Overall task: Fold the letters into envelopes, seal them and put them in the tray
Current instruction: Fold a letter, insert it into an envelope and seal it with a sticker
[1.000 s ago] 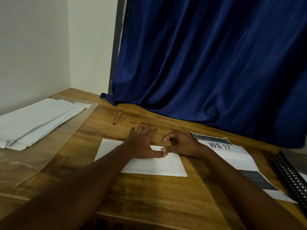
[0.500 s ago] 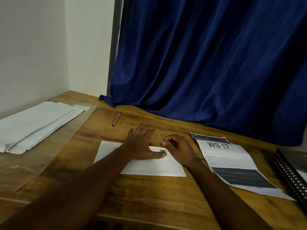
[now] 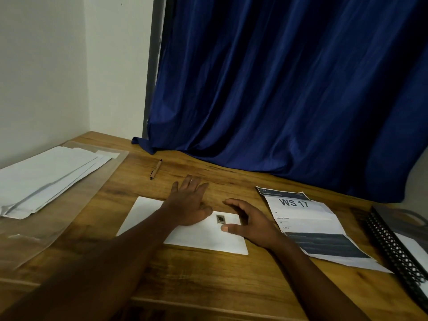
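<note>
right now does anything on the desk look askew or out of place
Nothing is spilled or damaged. The WS 17 sheet lies crooked to the desk edge, creased and not quite flat. The envelope lies flat, a stamp on it.

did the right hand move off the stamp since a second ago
Yes. The right hand has drawn back rightward toward the WS 17 sheet, uncovering the stamp on the envelope.

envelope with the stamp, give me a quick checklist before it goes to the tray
1. Envelope flat on the table: ok.
2. Stamp on the envelope: ok.
3. Flap sealed: cannot tell, that side is hidden.
4. Left hand flat on the envelope: ok.
5. Right hand free, holding nothing: ok.
6. Black mesh tray at the right edge, room inside: cannot tell.
</note>
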### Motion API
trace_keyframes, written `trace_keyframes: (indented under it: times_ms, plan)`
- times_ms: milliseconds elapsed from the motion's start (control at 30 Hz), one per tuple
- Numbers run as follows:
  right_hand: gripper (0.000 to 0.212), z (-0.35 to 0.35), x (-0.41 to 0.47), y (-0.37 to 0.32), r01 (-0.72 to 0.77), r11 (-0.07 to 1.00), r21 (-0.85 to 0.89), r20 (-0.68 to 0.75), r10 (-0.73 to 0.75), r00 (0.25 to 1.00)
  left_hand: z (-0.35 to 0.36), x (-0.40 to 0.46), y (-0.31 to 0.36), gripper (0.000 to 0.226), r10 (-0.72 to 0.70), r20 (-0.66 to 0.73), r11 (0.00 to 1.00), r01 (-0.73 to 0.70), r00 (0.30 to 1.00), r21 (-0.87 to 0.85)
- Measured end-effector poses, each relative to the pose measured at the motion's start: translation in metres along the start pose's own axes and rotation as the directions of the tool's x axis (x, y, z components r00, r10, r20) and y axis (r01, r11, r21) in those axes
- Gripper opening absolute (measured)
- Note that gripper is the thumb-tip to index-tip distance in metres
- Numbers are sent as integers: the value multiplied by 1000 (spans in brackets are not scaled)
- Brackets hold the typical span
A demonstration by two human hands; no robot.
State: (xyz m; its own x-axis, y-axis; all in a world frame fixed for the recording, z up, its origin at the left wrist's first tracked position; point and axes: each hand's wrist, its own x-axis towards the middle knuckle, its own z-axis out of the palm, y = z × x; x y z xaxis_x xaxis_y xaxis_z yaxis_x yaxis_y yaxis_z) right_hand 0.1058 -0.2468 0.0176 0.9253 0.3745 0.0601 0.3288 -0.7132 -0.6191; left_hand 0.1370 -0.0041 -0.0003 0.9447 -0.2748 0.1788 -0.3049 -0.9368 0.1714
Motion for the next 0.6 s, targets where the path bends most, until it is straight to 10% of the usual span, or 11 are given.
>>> trace_keyframes:
  times_ms: [333,600]
  plan:
    - [87,9,-25,-7,8,988,-156,-74,-20,997,-12,-19,5,38,168,-383,983,-182,908,-2]
    - [71,6,-31,-10,2,998,-71,-148,-13,989,-14,-39,23,40,242,-245,969,-248,939,6]
